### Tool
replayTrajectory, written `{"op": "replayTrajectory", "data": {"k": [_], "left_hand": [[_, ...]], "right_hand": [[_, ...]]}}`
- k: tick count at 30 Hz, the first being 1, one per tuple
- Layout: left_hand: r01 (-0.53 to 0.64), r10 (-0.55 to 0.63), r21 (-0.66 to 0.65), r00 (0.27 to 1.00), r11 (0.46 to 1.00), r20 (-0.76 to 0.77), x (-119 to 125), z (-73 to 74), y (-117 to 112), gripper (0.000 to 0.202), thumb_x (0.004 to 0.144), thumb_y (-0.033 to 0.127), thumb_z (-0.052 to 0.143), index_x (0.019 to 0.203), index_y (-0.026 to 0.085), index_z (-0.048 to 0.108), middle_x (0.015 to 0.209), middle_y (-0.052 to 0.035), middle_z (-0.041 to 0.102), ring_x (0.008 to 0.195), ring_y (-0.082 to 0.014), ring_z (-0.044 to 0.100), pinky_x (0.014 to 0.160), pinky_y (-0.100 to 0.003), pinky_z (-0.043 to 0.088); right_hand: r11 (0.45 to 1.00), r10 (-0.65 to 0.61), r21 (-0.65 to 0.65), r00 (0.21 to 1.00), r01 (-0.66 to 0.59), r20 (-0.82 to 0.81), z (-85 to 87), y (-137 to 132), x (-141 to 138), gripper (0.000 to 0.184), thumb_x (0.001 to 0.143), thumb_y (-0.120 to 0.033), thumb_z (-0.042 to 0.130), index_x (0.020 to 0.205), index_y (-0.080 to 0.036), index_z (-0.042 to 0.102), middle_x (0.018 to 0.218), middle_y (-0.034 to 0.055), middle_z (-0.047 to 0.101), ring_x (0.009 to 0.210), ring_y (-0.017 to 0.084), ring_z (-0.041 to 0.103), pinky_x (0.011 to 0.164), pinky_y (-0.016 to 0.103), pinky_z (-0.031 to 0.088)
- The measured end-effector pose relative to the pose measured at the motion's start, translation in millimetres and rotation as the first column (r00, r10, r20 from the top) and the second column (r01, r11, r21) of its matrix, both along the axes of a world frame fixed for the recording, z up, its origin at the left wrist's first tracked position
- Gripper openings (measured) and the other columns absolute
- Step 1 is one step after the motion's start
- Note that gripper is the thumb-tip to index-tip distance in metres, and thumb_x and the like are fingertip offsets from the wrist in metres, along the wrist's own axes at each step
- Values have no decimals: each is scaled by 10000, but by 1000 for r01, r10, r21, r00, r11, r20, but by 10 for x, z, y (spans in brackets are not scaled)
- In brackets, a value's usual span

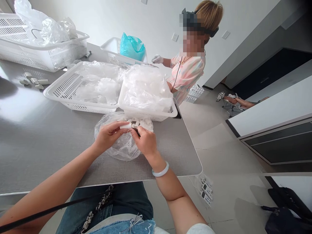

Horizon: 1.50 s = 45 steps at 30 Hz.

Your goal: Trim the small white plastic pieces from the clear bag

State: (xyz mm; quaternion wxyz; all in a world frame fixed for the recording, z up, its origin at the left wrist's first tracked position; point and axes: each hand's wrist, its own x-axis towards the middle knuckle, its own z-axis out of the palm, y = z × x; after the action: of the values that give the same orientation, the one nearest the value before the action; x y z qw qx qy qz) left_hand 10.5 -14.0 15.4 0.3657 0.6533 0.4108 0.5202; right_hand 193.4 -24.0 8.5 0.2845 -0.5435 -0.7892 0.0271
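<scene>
My left hand is closed round a short white tube-like piece, pinched between thumb and fingers. Close against its right end, my right hand grips a small dark tool, perhaps a blade; most of it is hidden by the fingers. Beneath both hands a clear plastic bag lies spread on the table. Several small white pieces rest in the bag just beyond my fingers.
A grey table holds white baskets of clear plastic bags; a nearer basket stands behind my hands. A blue bag sits in another. White cylinders lie at left. A gloved co-worker stands beyond the table's right edge.
</scene>
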Motion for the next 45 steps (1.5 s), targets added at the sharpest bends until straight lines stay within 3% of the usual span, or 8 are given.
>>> {"op": "replayTrajectory", "data": {"k": [4,8,12,18,23,28,37,45], "left_hand": [[159,-143,-126,981,979,128,16,52,-10,417,856,538,719,1049,172,766,693,-39,739,628,-179,687,622,-295,585],[242,-205,-161,954,957,220,14,83,-9,436,857,558,716,1026,158,751,640,-27,696,577,-161,654,579,-279,560],[240,-210,-158,960,958,187,-4,94,-5,431,858,569,710,991,160,752,603,-8,658,548,-151,623,572,-276,543],[223,-196,-145,964,964,179,-3,124,-15,434,856,584,706,961,166,756,594,-2,637,519,-134,585,539,-256,512],[228,-200,-174,966,958,162,4,144,-25,449,858,596,692,941,160,763,573,-5,621,498,-137,570,503,-254,490],[210,-180,-219,972,953,149,-4,116,-17,455,858,597,682,941,157,765,564,-1,612,466,-130,559,470,-246,466],[169,-159,-185,985,968,68,-21,140,-15,408,871,563,666,902,169,769,544,9,592,455,-123,535,462,-236,449],[233,-184,-261,963,937,198,-6,106,4,481,825,644,686,859,170,765,559,-4,588,448,-126,528,441,-248,431]], "right_hand": [[997,10,76,1000,-12,26,47,16,48,583,1050,-598,276,720,-203,549,597,-1,549,541,104,512,500,225,273],[994,93,56,993,-97,73,103,24,91,473,1047,-560,360,813,-203,564,698,5,605,610,110,555,537,215,317],[992,119,41,989,-123,91,97,27,83,478,1049,-556,357,825,-198,579,705,10,616,618,118,558,542,225,323],[982,124,124,984,-139,128,42,27,52,592,1069,-546,278,698,-189,570,617,15,579,582,111,542,538,234,301],[984,95,135,986,-113,136,43,32,63,562,1045,-596,324,743,-193,573,626,3,555,562,105,505,523,234,293],[978,126,147,979,-150,162,36,30,47,567,1065,-549,304,692,-200,550,584,-7,525,559,107,505,527,239,282],[985,91,131,983,-112,157,40,37,59,627,1034,-634,257,707,-195,561,578,-11,511,534,101,471,506,244,252],[983,74,159,990,-92,121,23,25,45,655,1028,-647,246,680,-196,570,573,1,532,532,105,471,514,251,262]]}}
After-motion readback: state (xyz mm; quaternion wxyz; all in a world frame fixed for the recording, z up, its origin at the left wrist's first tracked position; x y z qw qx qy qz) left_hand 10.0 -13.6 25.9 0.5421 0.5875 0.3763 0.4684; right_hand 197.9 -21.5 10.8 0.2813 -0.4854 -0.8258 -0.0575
